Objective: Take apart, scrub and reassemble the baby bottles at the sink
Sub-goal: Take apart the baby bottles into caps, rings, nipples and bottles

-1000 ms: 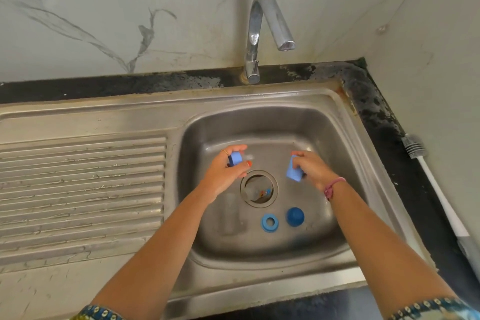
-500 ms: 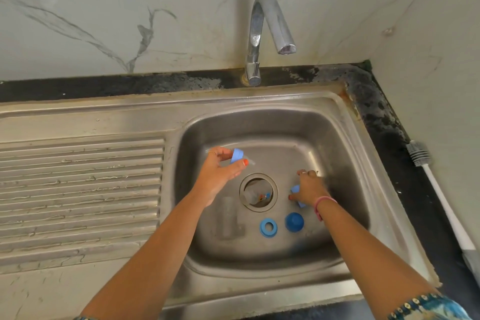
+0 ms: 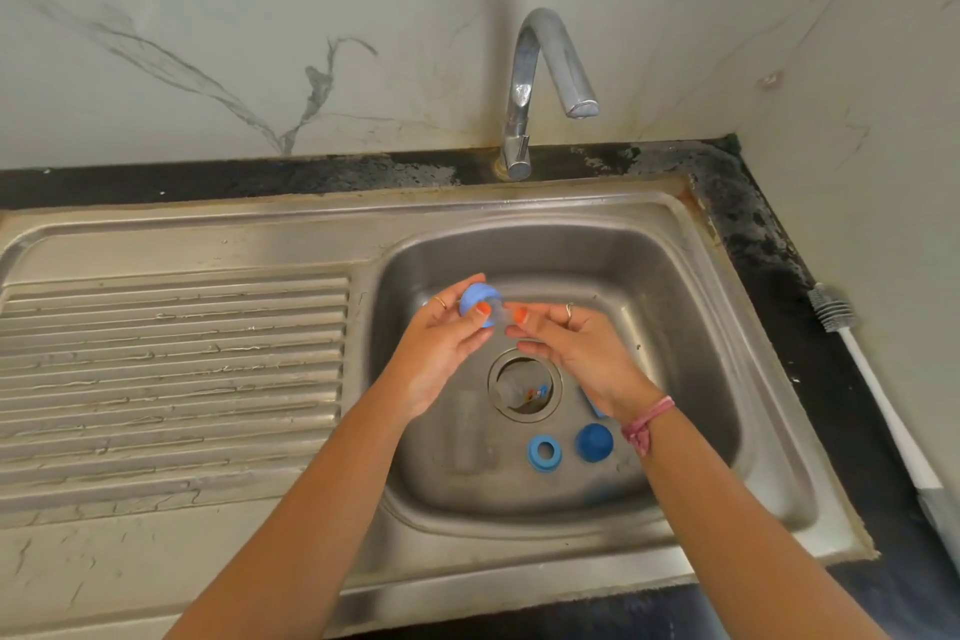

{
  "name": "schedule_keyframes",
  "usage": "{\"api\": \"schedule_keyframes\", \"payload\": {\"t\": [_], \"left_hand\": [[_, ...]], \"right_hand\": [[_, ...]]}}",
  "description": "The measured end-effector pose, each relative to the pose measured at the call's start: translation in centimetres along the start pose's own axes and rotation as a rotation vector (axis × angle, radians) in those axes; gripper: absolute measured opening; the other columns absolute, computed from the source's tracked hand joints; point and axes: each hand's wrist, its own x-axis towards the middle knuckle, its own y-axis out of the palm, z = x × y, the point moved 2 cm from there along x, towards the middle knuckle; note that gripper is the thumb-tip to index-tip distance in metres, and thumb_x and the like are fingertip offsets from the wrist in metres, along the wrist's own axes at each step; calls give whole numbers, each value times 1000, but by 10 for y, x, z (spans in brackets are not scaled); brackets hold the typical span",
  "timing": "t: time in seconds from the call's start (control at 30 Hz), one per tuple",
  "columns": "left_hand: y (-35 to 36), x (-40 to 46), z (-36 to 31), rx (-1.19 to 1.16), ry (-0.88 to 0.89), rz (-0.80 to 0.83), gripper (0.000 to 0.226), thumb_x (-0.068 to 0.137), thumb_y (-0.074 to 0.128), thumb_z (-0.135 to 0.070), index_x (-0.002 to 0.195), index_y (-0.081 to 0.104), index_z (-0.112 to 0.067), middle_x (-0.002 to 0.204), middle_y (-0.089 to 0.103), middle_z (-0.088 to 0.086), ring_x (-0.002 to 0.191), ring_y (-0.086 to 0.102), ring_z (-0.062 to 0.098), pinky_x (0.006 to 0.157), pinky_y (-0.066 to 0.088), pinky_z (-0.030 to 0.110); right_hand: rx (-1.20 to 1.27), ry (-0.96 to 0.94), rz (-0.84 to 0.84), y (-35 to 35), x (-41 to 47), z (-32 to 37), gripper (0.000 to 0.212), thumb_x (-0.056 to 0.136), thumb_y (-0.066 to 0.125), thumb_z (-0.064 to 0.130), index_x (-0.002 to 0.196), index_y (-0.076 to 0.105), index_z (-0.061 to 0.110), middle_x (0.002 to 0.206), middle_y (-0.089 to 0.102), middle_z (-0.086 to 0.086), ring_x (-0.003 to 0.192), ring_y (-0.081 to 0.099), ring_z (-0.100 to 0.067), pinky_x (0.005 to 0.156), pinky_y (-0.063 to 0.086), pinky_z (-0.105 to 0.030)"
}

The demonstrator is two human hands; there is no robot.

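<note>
Blue plastic is what the left hand [image 3: 441, 343] has: a light blue collar [image 3: 480, 305] pinched between thumb and curled fingers, held above the back of the basin. A clear teat [image 3: 503, 317] pokes out of the collar toward the right hand [image 3: 576, 343], whose thumb and forefinger close on its tip; the other right fingers lie loosely extended. The teat is hard to make out against the steel, so how firmly it is gripped I cannot tell.

The step looks like pulling the teat out of the collar. To do it well, I would keep the left grip on the collar's rim, not across its opening, so the teat's flange has room to pass. Pinch the teat low, near its base, and ease it through with a slight twist; tugging at the thin tip may stretch or tear it.

Work over the sink [image 3: 691, 327], but mind the open drain [image 3: 524, 385] just below the hands: a dropped teat could fall in. Already on the basin floor lie a blue ring [image 3: 544, 452], a dark blue cap [image 3: 594, 442] beside it, and a clear bottle [image 3: 470, 437] left of the drain. A brush [image 3: 878, 395] waits on the counter at right, well apart, and the tap [image 3: 545, 83] is dry.
</note>
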Motion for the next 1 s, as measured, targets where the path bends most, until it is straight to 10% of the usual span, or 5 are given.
{"api": "schedule_keyframes", "payload": {"t": [0.27, 0.73, 0.87, 1.0], "left_hand": [[1, -29, -20, -200, -65, 147, 36, 89, 53, -2, 124, 59, -11, 113, 69, 9, 104, 68, 23, 88, 57, 33], [-1, -53, -41, 402, 184, -13, 27, 102, 44, -12, 128, 48, -18, 127, 54, 7, 112, 59, 13, 92, 52, 21], [-5, -57, -40, 677, 271, -121, 34, 103, 42, -15, 136, 45, -11, 123, 56, 6, 114, 59, 22, 102, 48, 41], [-6, -61, -41, 799, 355, -192, 30, 101, 44, -14, 130, 49, -11, 111, 59, 0, 103, 61, 18, 94, 50, 28]], "right_hand": [[-19, -9, 50, 22, -10, 13, 27, 89, 67, 30, 117, 69, 30, 116, 70, 1, 100, 66, -10, 80, 52, -23], [-262, -186, -1, 67, -24, 35, 24, 93, 63, 15, 117, 62, 18, 111, 68, -11, 101, 67, -24, 93, 54, -37], [-484, -232, -119, 78, -24, 32, 24, 95, 60, 22, 119, 59, 21, 99, 64, 12, 89, 63, -5, 81, 51, -18], [-616, -286, -187, 88, -25, 32, 27, 95, 56, 15, 122, 58, 15, 99, 62, 10, 88, 58, -5, 73, 43, -5]]}}
